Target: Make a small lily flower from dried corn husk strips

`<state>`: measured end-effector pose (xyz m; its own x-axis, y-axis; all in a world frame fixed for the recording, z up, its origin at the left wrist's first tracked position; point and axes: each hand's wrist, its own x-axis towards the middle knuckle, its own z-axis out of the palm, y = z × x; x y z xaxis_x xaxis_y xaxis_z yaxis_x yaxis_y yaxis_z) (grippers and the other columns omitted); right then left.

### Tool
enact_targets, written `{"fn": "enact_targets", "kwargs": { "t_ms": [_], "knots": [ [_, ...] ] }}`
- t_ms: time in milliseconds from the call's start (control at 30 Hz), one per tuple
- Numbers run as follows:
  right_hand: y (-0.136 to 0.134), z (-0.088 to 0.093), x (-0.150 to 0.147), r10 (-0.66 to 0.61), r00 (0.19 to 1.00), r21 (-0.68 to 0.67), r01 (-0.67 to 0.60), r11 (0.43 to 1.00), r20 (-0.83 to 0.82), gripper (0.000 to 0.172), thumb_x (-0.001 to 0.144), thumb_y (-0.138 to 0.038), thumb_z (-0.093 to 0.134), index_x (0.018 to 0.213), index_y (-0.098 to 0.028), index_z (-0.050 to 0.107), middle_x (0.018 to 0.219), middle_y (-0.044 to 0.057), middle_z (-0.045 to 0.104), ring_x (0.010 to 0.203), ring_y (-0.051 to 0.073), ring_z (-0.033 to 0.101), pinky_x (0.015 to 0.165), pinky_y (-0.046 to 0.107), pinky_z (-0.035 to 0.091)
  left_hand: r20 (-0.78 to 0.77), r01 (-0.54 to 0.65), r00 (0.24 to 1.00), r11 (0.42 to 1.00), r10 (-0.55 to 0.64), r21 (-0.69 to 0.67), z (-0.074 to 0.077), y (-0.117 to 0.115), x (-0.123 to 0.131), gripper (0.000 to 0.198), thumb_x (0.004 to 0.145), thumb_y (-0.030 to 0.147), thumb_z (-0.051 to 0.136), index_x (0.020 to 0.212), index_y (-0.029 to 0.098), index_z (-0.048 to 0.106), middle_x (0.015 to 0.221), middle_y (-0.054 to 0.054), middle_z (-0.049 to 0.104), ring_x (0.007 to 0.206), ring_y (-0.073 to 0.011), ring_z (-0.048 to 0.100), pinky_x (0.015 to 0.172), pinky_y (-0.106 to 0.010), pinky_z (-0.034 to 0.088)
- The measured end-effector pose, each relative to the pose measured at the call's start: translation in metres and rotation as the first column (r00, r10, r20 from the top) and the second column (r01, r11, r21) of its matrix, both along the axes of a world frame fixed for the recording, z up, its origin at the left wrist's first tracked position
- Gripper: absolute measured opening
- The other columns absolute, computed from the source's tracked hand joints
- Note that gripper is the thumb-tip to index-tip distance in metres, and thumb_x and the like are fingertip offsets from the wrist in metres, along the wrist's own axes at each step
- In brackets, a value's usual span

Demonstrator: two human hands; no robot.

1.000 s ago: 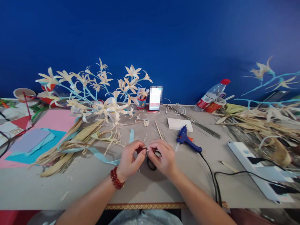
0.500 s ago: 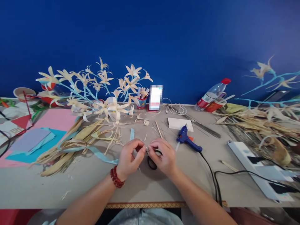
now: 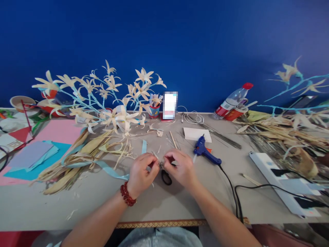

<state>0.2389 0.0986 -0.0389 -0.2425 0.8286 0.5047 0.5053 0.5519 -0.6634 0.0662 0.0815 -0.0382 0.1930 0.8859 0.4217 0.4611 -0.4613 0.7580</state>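
My left hand (image 3: 143,171), with a red bead bracelet (image 3: 128,194) at the wrist, is closed in a pinch at the table's middle. Facing it, my right hand (image 3: 182,170) pinches too, thumb against forefinger. Whatever is between the fingertips is too small to make out. Scissors with black handles (image 3: 167,178) lie on the table just below the fingertips, their upper part hidden by the hands. A light blue ribbon (image 3: 109,168) runs across dried husk strips (image 3: 77,161) to the left hand. A thin wooden stick (image 3: 173,140) lies beyond the hands.
A blue glue gun (image 3: 205,151) lies right, its black cord trailing to the front edge. Farther right is a white power strip (image 3: 280,185). Husk flowers on blue stems (image 3: 113,85) stand back left. Behind are a phone (image 3: 169,105) and a tilted bottle (image 3: 232,99).
My right hand's fingertips have drawn slightly apart from the left's, and its fingers have shifted a little. The view has moved slightly. The scissors still lie below the hands.
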Motion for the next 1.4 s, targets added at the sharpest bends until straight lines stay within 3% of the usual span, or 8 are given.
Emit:
{"fn": "enact_targets", "kwargs": {
  "t_ms": [233, 367, 600, 800, 933, 1133, 1300, 1400],
  "knots": [
    [-0.003, 0.010, 0.000, 0.050, 0.999, -0.092, -0.050, 0.994, -0.006, 0.012, 0.081, -0.016, 0.056, 0.092, -0.020, 0.057, 0.086, 0.004, 0.063, 0.071, 0.016, 0.060, 0.066, 0.027, 0.048, 0.013, -0.009, 1.000, 1.000, 0.009, -0.006, 0.001, 0.000, 0.001, 0.017, 0.086, 0.012, 0.050, 0.070, 0.019, 0.053, 0.067, 0.000, 0.056, 0.065, -0.0143, 0.051, 0.064, -0.026, 0.040],
    [-0.003, 0.009, -0.009, 0.096, 0.993, -0.092, -0.090, 0.992, 0.071, 0.006, 0.082, -0.018, 0.055, 0.077, -0.021, 0.056, 0.071, 0.000, 0.061, 0.065, 0.015, 0.057, 0.061, 0.026, 0.044, 0.005, 0.035, 0.999, 0.999, -0.035, -0.010, 0.000, -0.001, 0.001, 0.016, 0.086, 0.013, 0.050, 0.072, 0.019, 0.054, 0.069, -0.001, 0.058, 0.068, -0.0151, 0.053, 0.066, -0.027, 0.041],
    [0.004, 0.010, 0.010, -0.019, 1.000, -0.050, 0.018, 0.999, -0.021, 0.008, 0.079, -0.013, 0.055, 0.077, -0.021, 0.056, 0.073, 0.001, 0.062, 0.065, 0.015, 0.059, 0.063, 0.026, 0.046, 0.016, -0.037, 0.999, 0.999, 0.037, -0.009, 0.000, 0.000, 0.000, 0.019, 0.086, 0.013, 0.051, 0.068, 0.019, 0.053, 0.064, 0.001, 0.055, 0.062, -0.0134, 0.051, 0.062, -0.026, 0.038],
    [-0.002, 0.014, -0.002, 0.100, 0.995, -0.187, -0.096, 0.978, 0.016, 0.003, 0.082, -0.020, 0.057, 0.084, -0.021, 0.059, 0.077, 0.001, 0.064, 0.067, 0.015, 0.061, 0.063, 0.025, 0.047, 0.019, -0.020, 1.000, 1.000, 0.020, -0.019, 0.000, -0.001, 0.002, 0.018, 0.086, 0.012, 0.051, 0.069, 0.019, 0.053, 0.066, 0.001, 0.056, 0.063, -0.0135, 0.052, 0.063, -0.026, 0.039],
    [-0.001, 0.010, -0.006, 0.082, 0.995, -0.142, -0.072, 0.987, 0.065, 0.009, 0.081, -0.016, 0.055, 0.073, -0.021, 0.057, 0.066, -0.001, 0.061, 0.062, 0.014, 0.058, 0.059, 0.024, 0.044, 0.007, -0.023, 1.000, 1.000, 0.023, -0.018, -0.001, -0.002, 0.003, 0.018, 0.086, 0.014, 0.051, 0.070, 0.019, 0.054, 0.067, 0.000, 0.057, 0.064, -0.0141, 0.052, 0.064, -0.026, 0.040],
    [0.007, 0.008, 0.014, -0.076, 0.996, -0.016, 0.077, 0.997, 0.051, 0.009, 0.079, -0.013, 0.056, 0.076, -0.020, 0.059, 0.072, 0.001, 0.064, 0.063, 0.015, 0.060, 0.062, 0.025, 0.046, -0.009, -0.092, 0.996, 0.996, 0.092, -0.009, 0.000, 0.000, 0.000, 0.021, 0.087, 0.017, 0.051, 0.067, 0.019, 0.053, 0.062, 0.001, 0.055, 0.060, -0.0139, 0.050, 0.061, -0.026, 0.038],
    [-0.001, 0.013, 0.003, 0.068, 0.998, -0.167, -0.065, 0.984, 0.012, 0.016, 0.081, -0.018, 0.058, 0.097, -0.021, 0.060, 0.087, 0.004, 0.066, 0.069, 0.016, 0.063, 0.065, 0.026, 0.050, 0.004, -0.067, 0.998, 0.998, 0.067, -0.009, 0.002, -0.001, 0.001, 0.020, 0.087, 0.016, 0.050, 0.067, 0.019, 0.053, 0.062, 0.001, 0.055, 0.060, -0.0138, 0.050, 0.061, -0.026, 0.039],
    [-0.003, 0.012, -0.007, 0.093, 0.994, -0.193, -0.081, 0.978, 0.051, 0.003, 0.081, -0.019, 0.058, 0.083, -0.021, 0.060, 0.075, 0.000, 0.064, 0.064, 0.015, 0.061, 0.061, 0.025, 0.047, 0.014, -0.042, 0.999, 0.999, 0.042, 0.000, 0.001, -0.002, 0.003, 0.018, 0.086, 0.014, 0.050, 0.068, 0.020, 0.053, 0.065, 0.001, 0.056, 0.062, -0.0139, 0.051, 0.062, -0.026, 0.039]
  ]
}}
